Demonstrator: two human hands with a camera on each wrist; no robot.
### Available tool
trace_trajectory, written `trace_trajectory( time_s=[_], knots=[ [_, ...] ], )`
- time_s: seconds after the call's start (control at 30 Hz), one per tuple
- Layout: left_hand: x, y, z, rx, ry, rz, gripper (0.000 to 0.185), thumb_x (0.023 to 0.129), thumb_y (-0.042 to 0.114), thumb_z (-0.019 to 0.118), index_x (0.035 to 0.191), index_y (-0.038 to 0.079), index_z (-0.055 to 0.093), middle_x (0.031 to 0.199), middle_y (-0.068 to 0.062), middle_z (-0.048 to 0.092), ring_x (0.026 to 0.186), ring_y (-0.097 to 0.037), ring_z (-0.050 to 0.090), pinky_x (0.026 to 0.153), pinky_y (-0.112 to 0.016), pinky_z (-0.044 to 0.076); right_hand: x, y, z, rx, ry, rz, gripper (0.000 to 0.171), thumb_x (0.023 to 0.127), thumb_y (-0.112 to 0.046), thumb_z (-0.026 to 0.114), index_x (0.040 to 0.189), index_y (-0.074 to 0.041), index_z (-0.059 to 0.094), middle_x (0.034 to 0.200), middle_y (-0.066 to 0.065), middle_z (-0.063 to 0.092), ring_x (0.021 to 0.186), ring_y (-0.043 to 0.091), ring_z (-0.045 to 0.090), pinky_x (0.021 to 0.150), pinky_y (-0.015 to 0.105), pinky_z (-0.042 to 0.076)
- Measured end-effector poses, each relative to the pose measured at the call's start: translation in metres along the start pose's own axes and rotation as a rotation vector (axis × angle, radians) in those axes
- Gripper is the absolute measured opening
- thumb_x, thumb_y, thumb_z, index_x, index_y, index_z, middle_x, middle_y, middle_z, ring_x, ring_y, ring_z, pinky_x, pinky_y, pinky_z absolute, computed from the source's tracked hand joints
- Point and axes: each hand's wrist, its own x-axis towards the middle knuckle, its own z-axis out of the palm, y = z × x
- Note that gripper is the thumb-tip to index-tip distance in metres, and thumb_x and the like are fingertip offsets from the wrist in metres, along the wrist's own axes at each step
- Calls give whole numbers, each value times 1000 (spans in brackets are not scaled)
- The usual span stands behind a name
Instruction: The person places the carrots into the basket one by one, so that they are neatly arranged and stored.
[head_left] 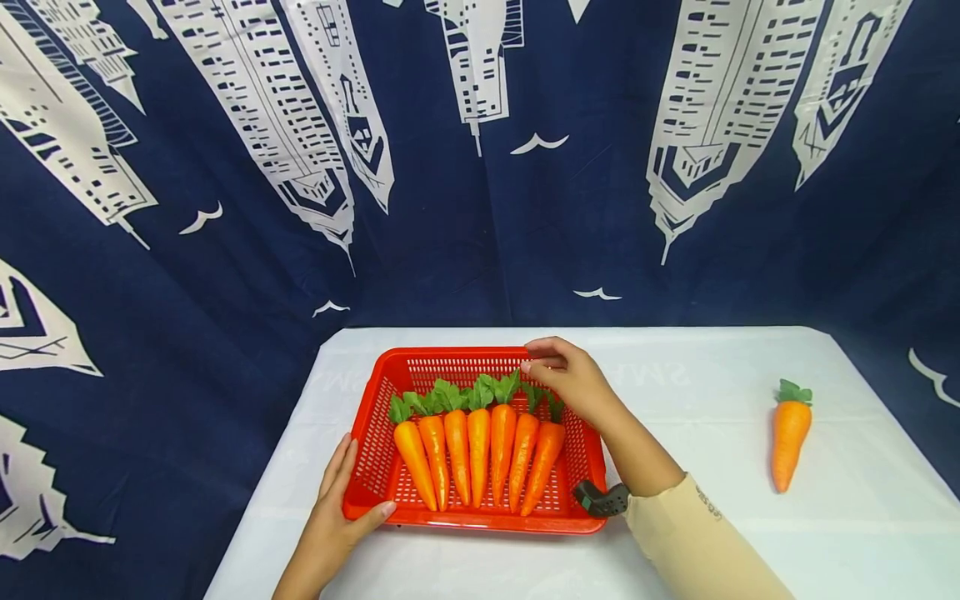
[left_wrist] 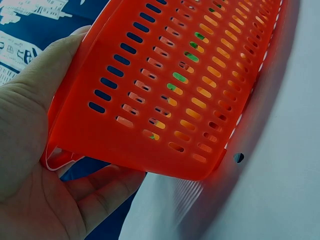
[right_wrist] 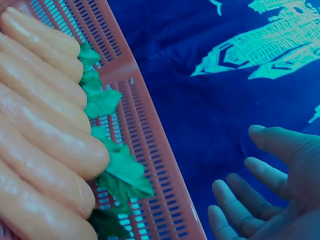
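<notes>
A red perforated plastic basket [head_left: 480, 522] stands on the white table, holding several orange carrots [head_left: 478, 450] side by side, their green leaves toward the far wall. My left hand [head_left: 330, 508] grips the basket's near left corner; in the left wrist view the thumb lies along one side of the rim and the fingers curl under the other. Over the far right part of the basket, near the leaves, is my right hand [head_left: 573, 379], holding nothing. Its fingers [right_wrist: 235, 200] are spread and loosely bent in the right wrist view.
A single carrot [head_left: 791, 442] lies on the right side of the white table [head_left: 697, 450], leaves pointing away. Behind the table hangs a dark blue cloth [head_left: 450, 233] printed with white buildings and birds. A black device [head_left: 600, 498] sits at my right wrist, overlapping the basket's near right corner.
</notes>
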Motion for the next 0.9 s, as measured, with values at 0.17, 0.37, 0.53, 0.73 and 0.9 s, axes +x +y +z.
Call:
trace_trajectory(
  time_s=[0.17,0.37,0.53,0.73,0.9],
  knots=[
    [0,1,0,2,-3,-2,108,81,34,85,164,23,16,171,4,6,156,-37,12,118,-71,19,-4,3,-16,36,52,26,46,95,-29,71,137,-14,58,143,15,57,123,31,63,101,45,55],
    [0,2,0,5,-10,-14,108,82,37,85,164,25,15,171,4,6,156,-37,11,118,-71,19,-10,9,-34,42,99,40,48,97,-32,68,140,-14,56,144,14,57,123,32,62,108,50,49],
    [0,2,-1,-1,-10,-15,109,81,38,85,164,23,16,171,5,6,156,-36,12,119,-70,19,-17,15,-48,40,135,65,52,97,-37,67,142,-14,53,144,14,56,127,34,60,112,57,44],
    [-1,1,-1,-5,-4,-4,109,81,37,85,164,21,17,171,4,6,155,-36,12,119,-69,19,-25,28,-60,5,180,112,56,97,-41,66,143,-13,51,146,14,55,131,34,57,110,57,45],
    [0,2,-1,-1,-6,-4,109,81,37,85,164,21,16,171,5,6,155,-36,12,119,-69,20,-34,39,-73,-7,216,142,61,97,-46,65,146,-13,49,149,16,53,134,35,55,111,61,42]
  ],
)
